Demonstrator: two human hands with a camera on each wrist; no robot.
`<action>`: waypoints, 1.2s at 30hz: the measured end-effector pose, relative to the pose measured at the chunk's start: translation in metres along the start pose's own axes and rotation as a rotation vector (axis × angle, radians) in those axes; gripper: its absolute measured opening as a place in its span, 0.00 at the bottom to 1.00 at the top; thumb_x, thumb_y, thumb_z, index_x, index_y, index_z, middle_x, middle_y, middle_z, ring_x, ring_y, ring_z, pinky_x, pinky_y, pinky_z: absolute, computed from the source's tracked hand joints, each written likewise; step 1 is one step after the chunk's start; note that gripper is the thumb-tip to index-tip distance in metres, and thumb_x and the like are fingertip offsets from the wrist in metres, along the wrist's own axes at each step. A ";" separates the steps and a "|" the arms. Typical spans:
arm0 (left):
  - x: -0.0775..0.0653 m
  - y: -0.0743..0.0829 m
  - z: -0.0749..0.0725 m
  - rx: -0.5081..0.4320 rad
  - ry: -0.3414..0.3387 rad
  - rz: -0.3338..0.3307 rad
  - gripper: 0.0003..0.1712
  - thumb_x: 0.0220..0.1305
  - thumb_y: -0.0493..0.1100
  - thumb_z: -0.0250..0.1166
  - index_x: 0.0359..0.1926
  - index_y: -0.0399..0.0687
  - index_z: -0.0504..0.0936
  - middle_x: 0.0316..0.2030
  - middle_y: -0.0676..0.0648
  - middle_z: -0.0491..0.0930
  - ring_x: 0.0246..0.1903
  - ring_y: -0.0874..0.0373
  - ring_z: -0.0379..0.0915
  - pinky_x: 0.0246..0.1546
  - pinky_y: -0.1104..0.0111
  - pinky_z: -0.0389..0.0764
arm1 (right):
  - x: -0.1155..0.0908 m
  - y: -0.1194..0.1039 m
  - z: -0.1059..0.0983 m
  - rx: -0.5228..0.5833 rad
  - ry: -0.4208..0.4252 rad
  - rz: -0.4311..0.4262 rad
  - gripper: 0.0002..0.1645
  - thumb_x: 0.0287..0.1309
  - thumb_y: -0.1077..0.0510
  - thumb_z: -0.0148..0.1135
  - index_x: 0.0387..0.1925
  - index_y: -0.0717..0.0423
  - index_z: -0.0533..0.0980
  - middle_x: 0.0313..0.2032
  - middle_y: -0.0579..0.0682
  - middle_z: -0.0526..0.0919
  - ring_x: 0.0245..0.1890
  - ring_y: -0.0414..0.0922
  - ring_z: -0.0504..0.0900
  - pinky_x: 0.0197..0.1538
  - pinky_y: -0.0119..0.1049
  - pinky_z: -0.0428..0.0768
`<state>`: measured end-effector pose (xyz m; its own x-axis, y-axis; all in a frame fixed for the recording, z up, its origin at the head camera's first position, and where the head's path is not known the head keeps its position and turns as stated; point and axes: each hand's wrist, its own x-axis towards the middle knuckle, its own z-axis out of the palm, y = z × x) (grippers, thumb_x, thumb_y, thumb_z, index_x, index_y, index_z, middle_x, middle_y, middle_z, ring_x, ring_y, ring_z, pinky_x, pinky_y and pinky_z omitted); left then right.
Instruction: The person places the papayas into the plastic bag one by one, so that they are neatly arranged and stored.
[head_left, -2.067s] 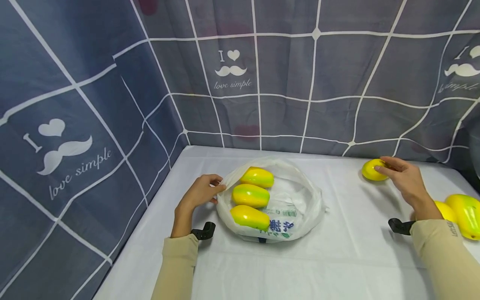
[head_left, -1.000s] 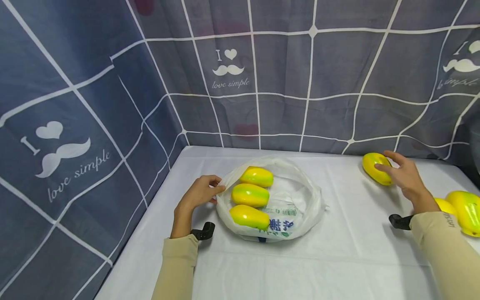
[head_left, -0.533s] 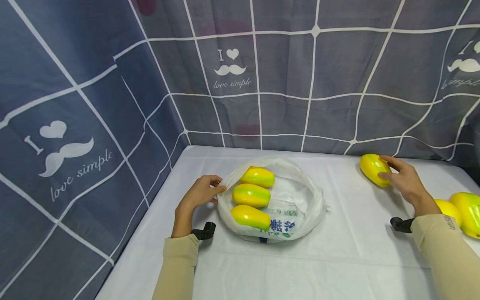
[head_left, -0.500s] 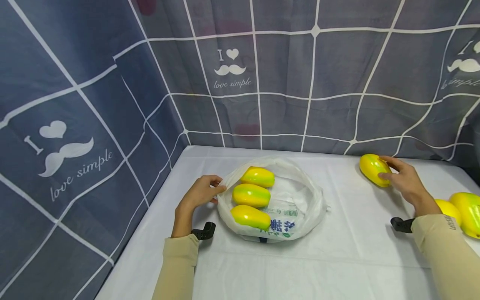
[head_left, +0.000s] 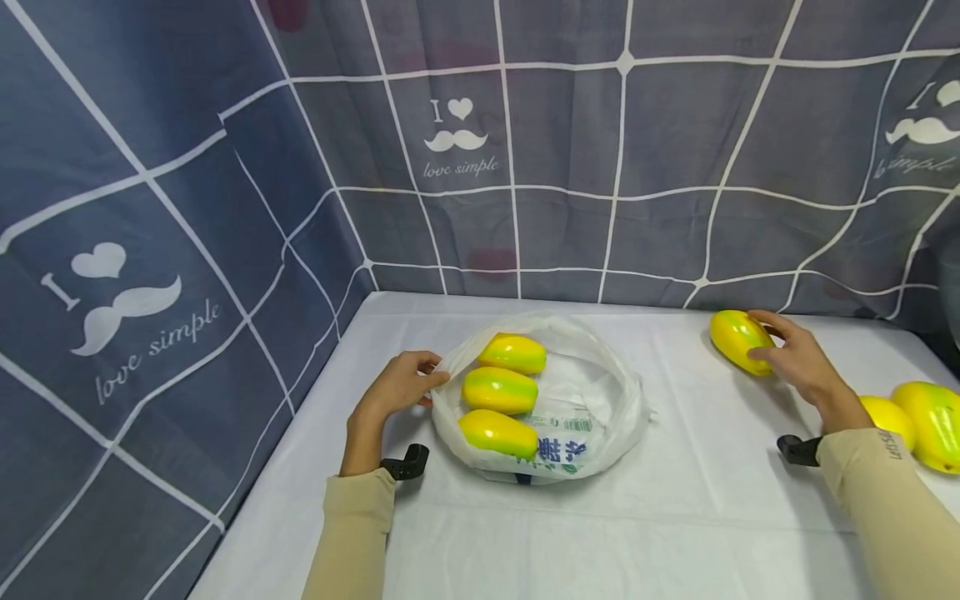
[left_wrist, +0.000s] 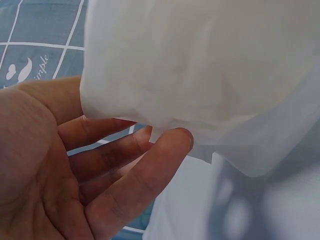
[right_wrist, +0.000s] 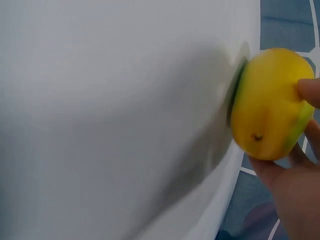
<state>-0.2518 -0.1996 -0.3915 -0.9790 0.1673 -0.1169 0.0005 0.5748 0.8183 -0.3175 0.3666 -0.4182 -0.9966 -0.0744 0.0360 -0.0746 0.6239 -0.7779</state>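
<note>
At the bag's left side my left hand [head_left: 400,385] pinches the rim of a white plastic bag [head_left: 626,425] between thumb and fingers. The left wrist view shows the thumb [left_wrist: 170,150] against the bag's edge [left_wrist: 175,65]. Inside the open-mouthed bag lie three glossy yellow-green papayas [head_left: 499,391] in a column. Over at the back right, my right hand [head_left: 801,358] grips another papaya [head_left: 738,340] at its right end. From the right wrist, that papaya [right_wrist: 272,105] sits between the thumb and the fingers, close to the table; whether it touches cannot be seen.
More yellow fruit [head_left: 933,425] lies at the right edge, partly behind the right forearm. A white cloth covers the table [head_left: 600,542]. Dark checked curtains [head_left: 562,167] rise along its back and left sides.
The papaya at the right hand turned from nearly end-on to slanting lengthwise, the hand parted and closed round it, and both have shifted slightly left. The left hand and bag stay put.
</note>
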 end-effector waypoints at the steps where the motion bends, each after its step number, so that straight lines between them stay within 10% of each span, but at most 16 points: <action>1: 0.000 0.000 0.000 0.001 0.000 -0.001 0.17 0.68 0.41 0.64 0.54 0.36 0.79 0.46 0.38 0.77 0.29 0.53 0.80 0.34 0.61 0.84 | 0.001 0.000 0.001 -0.002 -0.002 -0.014 0.42 0.60 0.71 0.55 0.73 0.69 0.49 0.70 0.76 0.49 0.67 0.76 0.47 0.64 0.71 0.50; 9: 0.001 -0.001 -0.001 0.009 0.000 -0.011 0.16 0.68 0.40 0.64 0.53 0.36 0.80 0.45 0.39 0.77 0.30 0.53 0.80 0.34 0.61 0.84 | 0.006 -0.004 0.006 -0.051 -0.005 -0.045 0.39 0.58 0.73 0.53 0.70 0.74 0.54 0.68 0.77 0.50 0.66 0.75 0.50 0.65 0.70 0.48; 19: 0.002 -0.001 -0.001 0.026 0.003 -0.009 0.17 0.68 0.41 0.64 0.54 0.36 0.79 0.45 0.39 0.77 0.27 0.54 0.81 0.33 0.61 0.84 | 0.005 -0.007 0.011 -0.019 0.013 -0.006 0.45 0.66 0.46 0.62 0.71 0.70 0.57 0.71 0.72 0.51 0.71 0.71 0.47 0.69 0.64 0.46; 27: 0.001 0.000 -0.001 0.028 -0.001 -0.005 0.18 0.68 0.40 0.64 0.54 0.35 0.79 0.45 0.38 0.77 0.26 0.53 0.81 0.33 0.60 0.84 | 0.000 0.000 0.015 0.029 0.033 -0.032 0.39 0.65 0.53 0.65 0.69 0.66 0.61 0.63 0.60 0.65 0.54 0.37 0.65 0.46 0.13 0.62; 36: 0.001 -0.001 -0.002 0.022 0.006 -0.004 0.18 0.68 0.40 0.64 0.54 0.35 0.79 0.46 0.38 0.77 0.27 0.54 0.81 0.34 0.60 0.84 | -0.004 -0.003 0.012 -0.004 -0.023 0.016 0.45 0.65 0.48 0.64 0.74 0.61 0.56 0.70 0.69 0.58 0.64 0.59 0.59 0.43 0.10 0.60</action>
<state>-0.2531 -0.2013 -0.3916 -0.9802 0.1600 -0.1167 0.0010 0.5933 0.8050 -0.3128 0.3562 -0.4236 -0.9965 -0.0825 0.0092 -0.0592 0.6281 -0.7759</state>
